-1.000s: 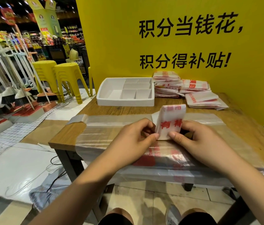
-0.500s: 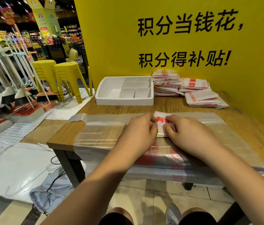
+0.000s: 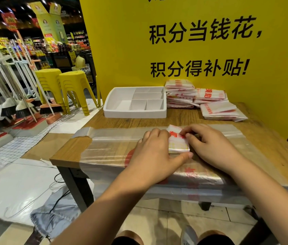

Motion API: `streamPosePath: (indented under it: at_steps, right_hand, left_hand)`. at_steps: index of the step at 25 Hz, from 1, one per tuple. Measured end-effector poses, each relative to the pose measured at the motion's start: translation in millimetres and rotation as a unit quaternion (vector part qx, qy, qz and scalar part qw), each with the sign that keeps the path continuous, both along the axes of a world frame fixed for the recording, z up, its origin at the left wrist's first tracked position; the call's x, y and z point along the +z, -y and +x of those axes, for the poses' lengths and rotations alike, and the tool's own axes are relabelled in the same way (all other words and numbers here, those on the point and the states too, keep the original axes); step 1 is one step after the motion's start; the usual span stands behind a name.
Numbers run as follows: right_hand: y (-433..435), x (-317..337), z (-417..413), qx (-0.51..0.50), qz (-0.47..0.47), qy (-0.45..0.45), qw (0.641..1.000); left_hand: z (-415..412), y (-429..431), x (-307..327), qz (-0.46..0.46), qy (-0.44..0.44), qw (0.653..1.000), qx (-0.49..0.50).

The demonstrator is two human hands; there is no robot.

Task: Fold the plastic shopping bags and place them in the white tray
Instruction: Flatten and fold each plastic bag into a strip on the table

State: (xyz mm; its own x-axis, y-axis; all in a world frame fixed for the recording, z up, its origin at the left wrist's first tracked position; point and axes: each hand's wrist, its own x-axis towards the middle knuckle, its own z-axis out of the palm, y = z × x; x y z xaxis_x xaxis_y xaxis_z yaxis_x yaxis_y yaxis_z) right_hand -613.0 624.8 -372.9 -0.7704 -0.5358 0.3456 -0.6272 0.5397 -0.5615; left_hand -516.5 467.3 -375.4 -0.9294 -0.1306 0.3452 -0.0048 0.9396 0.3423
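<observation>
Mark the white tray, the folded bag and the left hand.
white tray (image 3: 134,114), head view, front wall.
folded bag (image 3: 178,145), head view, white lower face.
left hand (image 3: 153,152), head view, back of hand.

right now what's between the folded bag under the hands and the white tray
Head view: the spread clear bag, then bare wooden table, lie between the folded bag and the white tray.

Supermkt: stocked shelves (image 3: 38,50), broom display (image 3: 12,96), yellow promo sign (image 3: 201,50).
</observation>
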Motion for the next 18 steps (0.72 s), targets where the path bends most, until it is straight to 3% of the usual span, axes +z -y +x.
streamPosePath:
  at_steps: [7,13,18]
  right_hand:
    - [0,-8,-8,0.001,0.039,0.012,0.999]
    - [-2,-6,-6,-0.046,-0.041,-0.002,0.998]
    - [-2,-5,-1,-0.021,0.022,-0.017,0.999]
  left_hand:
    - [-1,-3,3,0.001,0.017,1.000,-0.017]
    - [1,16,17,-0.010,0.063,0.997,-0.049]
    - [-2,42,35,0.059,0.132,0.985,-0.090]
